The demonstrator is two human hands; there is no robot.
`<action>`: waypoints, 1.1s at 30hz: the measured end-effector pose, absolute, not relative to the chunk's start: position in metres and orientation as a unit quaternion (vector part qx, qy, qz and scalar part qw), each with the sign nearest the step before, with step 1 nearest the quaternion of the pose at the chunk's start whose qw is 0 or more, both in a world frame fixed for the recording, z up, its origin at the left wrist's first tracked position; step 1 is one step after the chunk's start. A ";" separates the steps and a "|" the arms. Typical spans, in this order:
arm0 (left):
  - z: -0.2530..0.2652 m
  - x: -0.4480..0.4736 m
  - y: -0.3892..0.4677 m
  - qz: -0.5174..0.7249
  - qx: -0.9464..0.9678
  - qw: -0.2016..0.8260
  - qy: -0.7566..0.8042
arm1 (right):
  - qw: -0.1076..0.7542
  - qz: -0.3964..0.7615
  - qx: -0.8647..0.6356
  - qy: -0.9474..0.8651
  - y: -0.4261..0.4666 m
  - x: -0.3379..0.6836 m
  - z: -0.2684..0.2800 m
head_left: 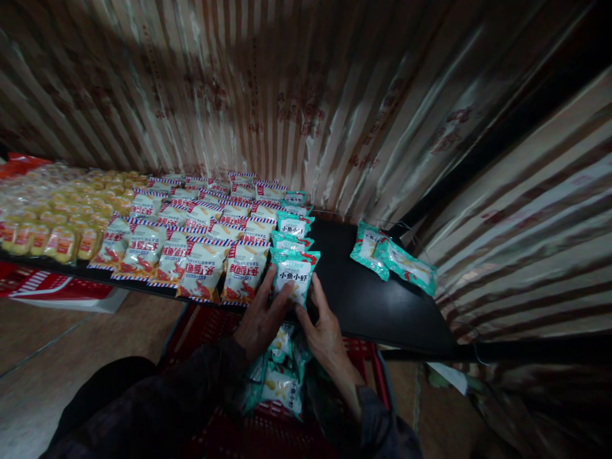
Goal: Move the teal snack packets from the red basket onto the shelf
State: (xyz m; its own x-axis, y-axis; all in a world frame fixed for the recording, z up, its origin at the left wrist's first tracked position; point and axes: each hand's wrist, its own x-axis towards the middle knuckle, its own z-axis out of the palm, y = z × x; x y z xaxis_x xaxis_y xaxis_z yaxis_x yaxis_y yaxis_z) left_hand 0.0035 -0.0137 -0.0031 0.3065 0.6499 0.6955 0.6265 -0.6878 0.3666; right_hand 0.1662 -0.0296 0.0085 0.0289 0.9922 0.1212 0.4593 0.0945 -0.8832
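A teal-and-white snack bag (297,264) stands at the front of a column of like bags on the black shelf (363,306). My left hand (262,319) grips its left side, with fingers over the lower front. On the other side, my right hand (326,328) holds the right edge and lower corner between thumb and fingers. Behind it, several more teal bags (292,224) are lined up toward the back. Below my hands, loose teal snack bags (282,386) lie in a red basket (370,360), partly hidden by my arms.
Left of the column stand several rows of red-and-blue-edged snack bags (201,268), then yellow wrapped packs (62,242). Two teal bags (406,262) lie on the shelf's right end. Striped plastic sheeting (287,95) hangs behind. Another red-and-white container (62,290) sits below left.
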 end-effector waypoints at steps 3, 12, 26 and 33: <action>-0.006 0.003 -0.014 0.431 0.804 -0.009 0.409 | 0.413 0.323 -0.581 -0.622 -0.030 0.165 0.009; -0.002 0.004 -0.016 0.422 0.802 -0.077 0.414 | 0.409 0.324 -0.575 -0.630 -0.029 0.165 0.010; 0.001 -0.003 -0.014 0.389 0.830 -0.104 0.386 | 0.476 0.358 -0.558 -0.578 -0.020 0.175 0.018; 0.006 -0.005 -0.009 0.358 0.852 -0.074 0.376 | 0.510 0.393 -0.579 -0.500 0.042 0.169 0.039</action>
